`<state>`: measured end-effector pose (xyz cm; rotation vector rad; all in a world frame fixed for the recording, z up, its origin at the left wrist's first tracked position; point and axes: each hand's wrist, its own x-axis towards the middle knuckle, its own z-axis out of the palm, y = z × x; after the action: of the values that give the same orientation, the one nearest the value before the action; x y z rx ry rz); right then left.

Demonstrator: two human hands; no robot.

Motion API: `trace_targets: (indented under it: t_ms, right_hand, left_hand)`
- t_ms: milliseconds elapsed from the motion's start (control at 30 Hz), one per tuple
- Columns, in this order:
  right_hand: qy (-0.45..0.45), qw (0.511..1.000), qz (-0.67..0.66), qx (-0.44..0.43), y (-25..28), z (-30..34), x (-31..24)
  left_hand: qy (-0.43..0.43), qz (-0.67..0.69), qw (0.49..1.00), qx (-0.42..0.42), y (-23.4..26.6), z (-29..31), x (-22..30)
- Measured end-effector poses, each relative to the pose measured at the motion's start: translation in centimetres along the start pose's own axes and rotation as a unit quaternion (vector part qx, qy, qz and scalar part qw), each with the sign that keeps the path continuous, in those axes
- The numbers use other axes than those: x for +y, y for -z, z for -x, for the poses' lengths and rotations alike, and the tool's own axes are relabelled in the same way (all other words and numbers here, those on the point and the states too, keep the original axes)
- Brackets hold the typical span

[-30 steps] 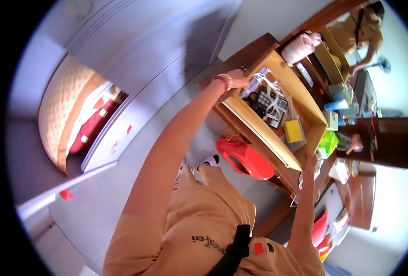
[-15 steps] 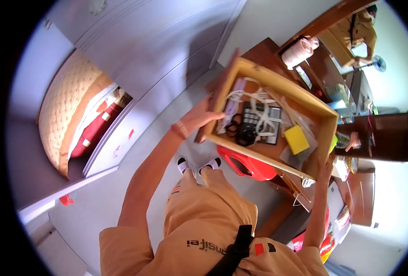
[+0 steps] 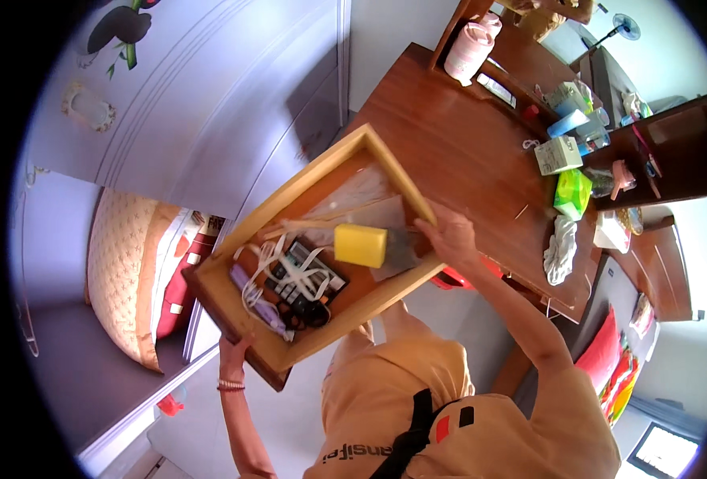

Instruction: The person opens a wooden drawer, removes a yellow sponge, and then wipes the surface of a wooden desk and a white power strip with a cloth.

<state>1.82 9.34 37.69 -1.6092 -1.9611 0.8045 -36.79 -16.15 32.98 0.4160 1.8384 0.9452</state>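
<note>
You're swinging the freed drawer leftward from the table's edge, left hand grasping its front edge, right hand its back corner.

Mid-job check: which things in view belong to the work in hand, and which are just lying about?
In hand:
- wooden drawer, held by left hand and right hand
- its contents, including yellow block and purple item

Lying about:
- white cloth, green packet and pale box on the desk
- red cushion beyond
</note>
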Motion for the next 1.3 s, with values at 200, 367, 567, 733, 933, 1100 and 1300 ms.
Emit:
trace_targets:
  t_ms: [200,367,567,733,933,1100,1300]
  right_hand:
    - [-0.029,0.993,-0.019,-0.113,-6.9,-0.2,0.7]
    - [-0.053,0.983,0.026,-0.172,-10.5,1.2,2.3]
    - [-0.05,0.979,0.043,-0.195,-12.5,1.4,6.8]
    - [0.012,0.993,-0.002,-0.119,-12.9,5.1,10.0]
    - [-0.428,0.822,-0.312,-0.21,-10.3,13.2,11.6]
    - [-0.495,0.753,-0.346,-0.262,-10.3,14.3,10.1]
    - [-0.418,0.801,-0.362,-0.23,-10.8,14.7,12.9]
  left_hand:
    - [0.092,0.056,0.994,-0.023,2.9,3.1,-2.8]
    - [0.127,0.114,0.985,-0.033,4.1,3.8,-6.8]
    - [0.14,0.085,0.985,-0.056,2.9,2.4,-9.0]
    - [0.145,0.147,0.978,-0.019,-0.6,3.1,-11.7]
    - [0.165,0.179,0.97,-0.012,-6.2,5.7,-13.1]
    - [0.162,0.186,0.969,-0.011,-10.6,7.3,-13.5]
    - [0.159,0.169,0.973,0.007,-13.7,8.2,-13.5]
